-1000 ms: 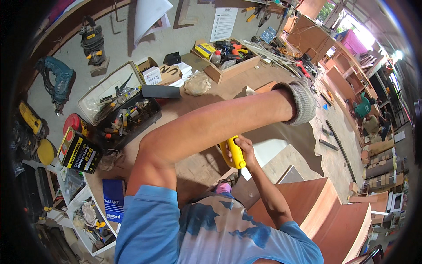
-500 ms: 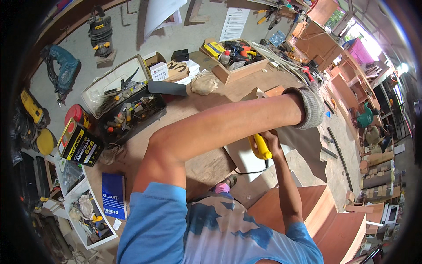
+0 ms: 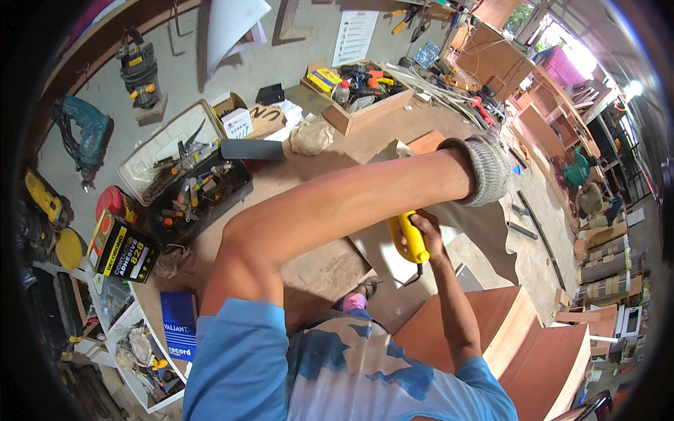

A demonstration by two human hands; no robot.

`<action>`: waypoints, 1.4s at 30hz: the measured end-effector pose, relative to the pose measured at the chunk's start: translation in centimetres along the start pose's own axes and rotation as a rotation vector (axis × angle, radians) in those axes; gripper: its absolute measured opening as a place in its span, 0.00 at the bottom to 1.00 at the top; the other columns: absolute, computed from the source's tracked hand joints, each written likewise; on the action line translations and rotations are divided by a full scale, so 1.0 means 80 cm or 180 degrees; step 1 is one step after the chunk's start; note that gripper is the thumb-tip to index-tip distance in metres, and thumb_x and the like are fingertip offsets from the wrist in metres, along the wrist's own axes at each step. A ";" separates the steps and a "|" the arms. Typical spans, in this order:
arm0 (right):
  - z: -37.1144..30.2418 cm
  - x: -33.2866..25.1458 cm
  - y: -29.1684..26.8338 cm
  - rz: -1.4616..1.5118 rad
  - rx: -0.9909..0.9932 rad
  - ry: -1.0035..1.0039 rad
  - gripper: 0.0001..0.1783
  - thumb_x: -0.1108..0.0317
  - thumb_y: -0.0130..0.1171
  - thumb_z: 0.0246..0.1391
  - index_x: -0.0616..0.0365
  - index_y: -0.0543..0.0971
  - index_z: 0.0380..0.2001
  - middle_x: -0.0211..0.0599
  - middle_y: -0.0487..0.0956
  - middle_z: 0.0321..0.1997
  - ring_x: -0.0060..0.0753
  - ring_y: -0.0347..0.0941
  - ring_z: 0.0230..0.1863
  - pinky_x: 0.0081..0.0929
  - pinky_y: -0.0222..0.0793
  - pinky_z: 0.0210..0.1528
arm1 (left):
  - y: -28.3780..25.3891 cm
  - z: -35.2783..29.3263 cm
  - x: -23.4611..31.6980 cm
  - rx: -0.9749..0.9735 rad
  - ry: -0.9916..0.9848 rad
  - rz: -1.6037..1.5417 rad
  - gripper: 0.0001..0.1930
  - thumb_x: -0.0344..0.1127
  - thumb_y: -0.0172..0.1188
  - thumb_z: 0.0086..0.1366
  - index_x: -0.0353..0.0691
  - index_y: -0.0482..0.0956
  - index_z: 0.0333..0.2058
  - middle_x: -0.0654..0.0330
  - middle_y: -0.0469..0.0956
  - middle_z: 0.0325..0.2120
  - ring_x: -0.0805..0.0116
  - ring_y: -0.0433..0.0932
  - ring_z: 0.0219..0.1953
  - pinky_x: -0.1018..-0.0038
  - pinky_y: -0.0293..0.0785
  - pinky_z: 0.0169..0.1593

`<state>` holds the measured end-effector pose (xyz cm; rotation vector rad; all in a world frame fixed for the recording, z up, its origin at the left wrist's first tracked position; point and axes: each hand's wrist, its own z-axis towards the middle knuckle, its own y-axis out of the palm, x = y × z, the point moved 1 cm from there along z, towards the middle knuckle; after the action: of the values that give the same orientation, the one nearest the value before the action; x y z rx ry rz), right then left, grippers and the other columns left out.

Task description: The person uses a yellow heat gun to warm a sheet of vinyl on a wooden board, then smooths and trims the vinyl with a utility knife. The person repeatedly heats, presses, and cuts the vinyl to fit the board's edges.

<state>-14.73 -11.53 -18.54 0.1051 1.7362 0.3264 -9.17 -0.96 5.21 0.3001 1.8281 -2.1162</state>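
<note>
My left arm stretches across the view to the right, its hand in a grey knitted glove (image 3: 486,172). The glove's cuff shows, but the fingers are hidden. Below that forearm, my bare right hand (image 3: 430,235) is wrapped round a yellow corded power tool (image 3: 413,242). Its black cord trails from the near end, while my left forearm covers its front. Under both hands lies a large thin sheet (image 3: 379,254), pale on the left, grey and curling at its right edge (image 3: 500,245). A bit of reddish wood board (image 3: 425,142) shows just beyond my left forearm.
Reddish wooden panels (image 3: 463,319) stand close at my right. On the bench are a wooden tray of tools (image 3: 344,121), a black toolbox (image 3: 235,189), an adhesive can (image 3: 125,249) and a blue book (image 3: 178,324). Dark strips (image 3: 540,235) lie on the right.
The whole view has shifted a little, so the surroundings slide left. The yellow tool shows slightly more of its body below my left forearm, still in my right hand.
</note>
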 end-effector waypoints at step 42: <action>-0.009 0.053 0.071 0.0316 -0.0261 0.0427 0.25 0.57 0.56 0.61 0.55 0.71 0.58 0.37 0.78 0.30 0.27 0.77 0.23 0.25 0.74 0.23 | 0.002 -0.008 0.007 -0.0623 -0.0110 0.0284 0.11 0.39 0.56 0.60 0.41 0.86 0.30 0.49 0.83 0.28 0.54 0.83 0.39 0.46 0.58 0.66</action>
<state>-16.90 -5.15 -20.86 0.1124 1.8512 0.4865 -9.66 -0.42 4.74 0.2890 1.9456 -1.8550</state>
